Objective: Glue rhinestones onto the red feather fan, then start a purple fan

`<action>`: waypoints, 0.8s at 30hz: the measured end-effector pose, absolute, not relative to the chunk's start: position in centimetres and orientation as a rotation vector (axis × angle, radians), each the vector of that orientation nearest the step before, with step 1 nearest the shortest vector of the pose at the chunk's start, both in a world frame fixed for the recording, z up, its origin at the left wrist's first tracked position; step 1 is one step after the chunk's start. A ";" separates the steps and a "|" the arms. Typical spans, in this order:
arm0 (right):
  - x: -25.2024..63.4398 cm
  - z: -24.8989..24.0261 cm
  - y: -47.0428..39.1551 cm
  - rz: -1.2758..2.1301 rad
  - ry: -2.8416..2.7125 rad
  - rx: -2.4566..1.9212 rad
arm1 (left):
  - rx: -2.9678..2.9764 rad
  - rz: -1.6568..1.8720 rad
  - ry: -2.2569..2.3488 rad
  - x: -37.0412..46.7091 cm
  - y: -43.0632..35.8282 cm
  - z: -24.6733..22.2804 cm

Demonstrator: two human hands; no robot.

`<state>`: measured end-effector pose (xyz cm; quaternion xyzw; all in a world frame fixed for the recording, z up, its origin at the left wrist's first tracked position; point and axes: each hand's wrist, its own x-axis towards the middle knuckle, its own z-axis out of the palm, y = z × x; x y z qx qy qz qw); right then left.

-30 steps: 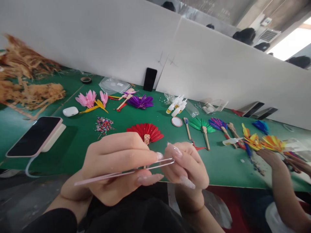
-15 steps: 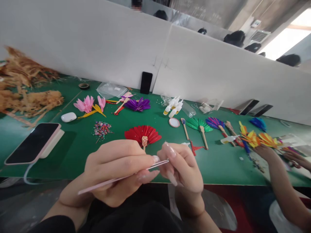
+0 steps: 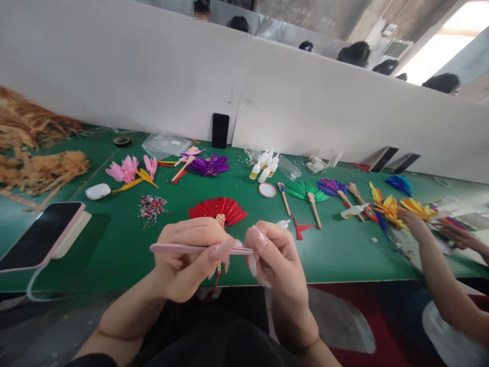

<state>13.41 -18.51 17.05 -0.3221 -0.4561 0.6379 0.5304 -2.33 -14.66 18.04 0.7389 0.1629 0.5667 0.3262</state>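
Note:
Pink tweezers (image 3: 179, 248) lie in the closed fingers of my left hand (image 3: 191, 260), their tips pointing right. Those tips meet the pinched thumb and fingertips of my right hand (image 3: 277, 260); whatever is between these fingers is too small to make out. Just behind my hands a red feather fan (image 3: 218, 209) lies on the green table (image 3: 114, 250), its handle partly hidden by my left hand. A pile of small multicoloured beads (image 3: 152, 208) is to the left of the fan.
White bottles (image 3: 264, 165), a round white dish (image 3: 267, 190) and a green fan (image 3: 307, 191) lie beyond my right hand. At left are a phone (image 3: 44, 234) and a white case (image 3: 98, 191). Another person's hands (image 3: 416, 224) are among yellow feathers at right.
My left hand has turned, so the tweezers now lie nearly level instead of slanting up to the right. The view has shifted slightly, and more of the red fan's handle and tassel shows.

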 end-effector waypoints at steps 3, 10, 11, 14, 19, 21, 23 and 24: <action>13.7 16.5 -18.6 1.534 -1.035 -0.769 | 1.678 1.431 0.416 -1.3 -14.6 17.1; 14.5 15.6 -18.1 1.672 -0.912 -0.710 | 1.338 1.284 0.397 0.2 -14.2 15.6; 14.6 15.5 -18.0 1.695 -0.899 -0.685 | 1.322 1.264 0.397 0.4 -14.0 15.6; 14.8 15.3 -17.4 1.766 -0.885 -0.583 | 1.260 1.248 0.372 0.8 -13.4 15.5; 15.2 15.2 -16.6 1.857 -0.859 -0.494 | 1.142 1.233 0.347 1.3 -12.6 15.1; 15.2 15.3 -16.4 1.863 -0.856 -0.508 | 1.123 1.228 0.354 1.3 -12.3 14.9; 15.1 15.4 -16.1 1.872 -0.856 -0.533 | 1.140 1.238 0.363 1.4 -12.0 14.9; 15.1 15.4 -16.0 1.877 -0.859 -0.551 | 1.157 1.243 0.370 1.4 -11.8 14.9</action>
